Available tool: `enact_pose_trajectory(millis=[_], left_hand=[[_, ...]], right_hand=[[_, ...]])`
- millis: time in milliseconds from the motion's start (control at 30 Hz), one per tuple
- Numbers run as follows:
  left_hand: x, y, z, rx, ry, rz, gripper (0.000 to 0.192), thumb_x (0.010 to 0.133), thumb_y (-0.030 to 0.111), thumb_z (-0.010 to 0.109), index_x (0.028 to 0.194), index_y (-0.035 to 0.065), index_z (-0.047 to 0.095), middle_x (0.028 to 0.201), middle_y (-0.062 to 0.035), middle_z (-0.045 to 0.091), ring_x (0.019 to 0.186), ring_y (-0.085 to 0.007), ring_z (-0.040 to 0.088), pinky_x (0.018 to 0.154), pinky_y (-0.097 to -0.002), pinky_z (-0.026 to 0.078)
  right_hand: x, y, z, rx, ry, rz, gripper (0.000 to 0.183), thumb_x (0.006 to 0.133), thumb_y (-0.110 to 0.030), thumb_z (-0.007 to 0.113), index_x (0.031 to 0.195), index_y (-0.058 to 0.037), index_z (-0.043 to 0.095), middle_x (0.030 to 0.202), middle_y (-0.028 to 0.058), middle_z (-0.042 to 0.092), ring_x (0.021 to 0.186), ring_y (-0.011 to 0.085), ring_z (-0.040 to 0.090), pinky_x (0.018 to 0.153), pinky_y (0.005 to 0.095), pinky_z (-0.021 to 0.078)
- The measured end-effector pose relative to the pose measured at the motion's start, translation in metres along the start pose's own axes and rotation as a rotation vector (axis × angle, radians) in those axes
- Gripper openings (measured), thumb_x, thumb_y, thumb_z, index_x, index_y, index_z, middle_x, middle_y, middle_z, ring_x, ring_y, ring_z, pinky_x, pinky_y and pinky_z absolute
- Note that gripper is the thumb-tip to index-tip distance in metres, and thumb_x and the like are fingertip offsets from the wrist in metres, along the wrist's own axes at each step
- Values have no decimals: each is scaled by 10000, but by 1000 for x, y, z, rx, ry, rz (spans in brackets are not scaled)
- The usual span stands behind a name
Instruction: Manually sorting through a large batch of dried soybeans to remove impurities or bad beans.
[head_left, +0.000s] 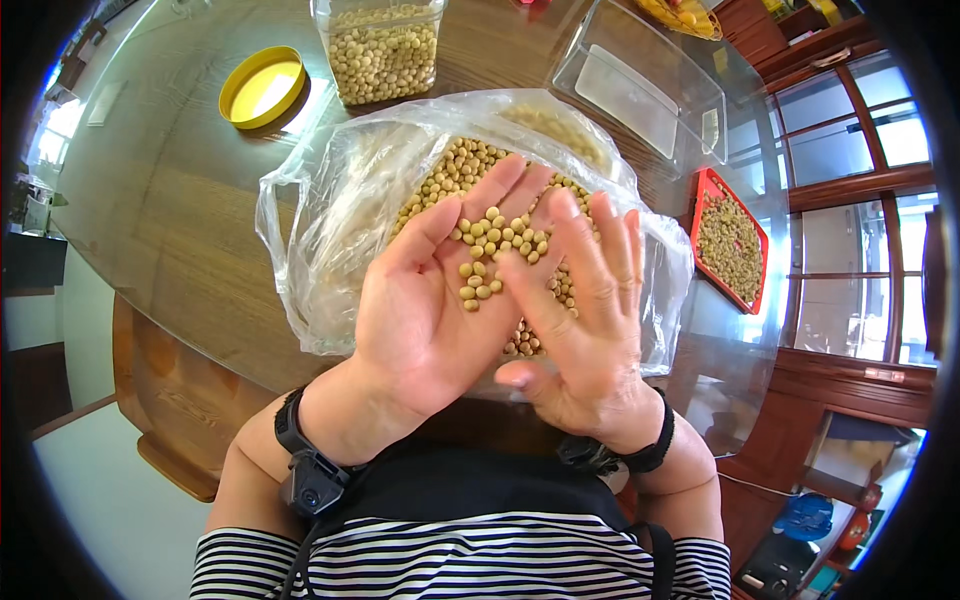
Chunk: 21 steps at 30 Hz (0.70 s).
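Note:
My left hand (420, 300) lies palm up and cupped, with a small pile of dried soybeans (491, 234) resting on the palm and fingers. Over it, my right hand (592, 315) is spread, its index fingertip among those beans and its thumb held apart. Beneath both hands is a clear plastic bag (322, 247), its mouth wide and crumpled. More soybeans (465, 165) inside the bag show around my fingers and below the right palm. Part of the bag's contents is hidden by my hands.
Beyond the bag stands a clear jar (384, 56) of soybeans, with a yellow lid (262, 86) to its left. A transparent plastic box (630, 90) sits at the back right. A red tray (701, 225) holds beans near the right edge of the glass-topped table (172, 225). A wooden chair (195, 390) is at left.

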<state>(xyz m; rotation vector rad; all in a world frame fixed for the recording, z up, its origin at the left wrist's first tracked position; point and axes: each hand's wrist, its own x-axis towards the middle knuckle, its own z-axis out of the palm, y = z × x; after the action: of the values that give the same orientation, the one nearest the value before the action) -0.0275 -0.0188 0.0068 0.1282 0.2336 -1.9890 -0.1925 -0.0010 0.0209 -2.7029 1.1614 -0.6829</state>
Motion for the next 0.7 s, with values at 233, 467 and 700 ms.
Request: enact_pose_trajectory(millis=[233, 467, 700], left_hand=[[-3, 1, 3, 47, 72, 28, 470, 1068, 221, 371, 1467, -20, 432, 1482, -125, 488, 1401, -285, 420, 1231, -483, 263], [-3, 3, 3, -69, -25, -17, 528, 1087, 241, 268, 1549, -15, 284, 1634, -167, 273, 1513, -306, 252, 1264, -473, 154], [-3, 3, 6, -3, -26, -2, 544, 1091, 268, 208, 1555, -6, 284, 1641, -168, 255, 1531, -301, 209, 1270, -457, 140]], right_hand=[[0, 9, 0, 103, 163, 0, 526, 946, -427, 634, 1295, -33, 629, 1476, 254, 470, 1393, 465, 411, 1151, 608, 290], [-1, 14, 3, 128, 177, -30, 508, 941, -400, 647, 1282, -23, 631, 1443, 245, 502, 1351, 448, 465, 1115, 570, 371], [2, 4, 8, 119, 117, 48, 609, 929, -479, 620, 1321, -13, 610, 1512, 243, 428, 1419, 446, 376, 1157, 588, 296]])
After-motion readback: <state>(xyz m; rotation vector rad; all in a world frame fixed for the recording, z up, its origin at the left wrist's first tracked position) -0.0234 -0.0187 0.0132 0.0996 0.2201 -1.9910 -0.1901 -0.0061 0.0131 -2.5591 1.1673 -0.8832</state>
